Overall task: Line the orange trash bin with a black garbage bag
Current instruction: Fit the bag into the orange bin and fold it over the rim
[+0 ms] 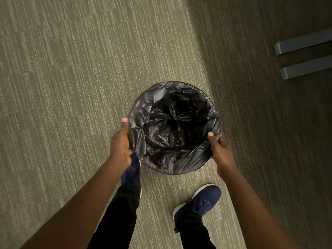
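A round trash bin stands on the carpet below me, seen from straight above. A black garbage bag (175,128) fills it and is folded over the whole rim (142,97), so the bin's orange wall is hidden. My left hand (121,141) grips the bag-covered rim on the left side, thumb pointing up along it. My right hand (220,150) holds the rim on the lower right, thumb pressed on the plastic. The bag sags in crumpled folds towards the bin's middle.
Striped beige carpet (71,87) covers the floor, darker to the right. Two grey metal furniture feet (303,56) lie at the right edge. My dark blue shoes (199,202) stand just below the bin, the left one (131,173) touching its base.
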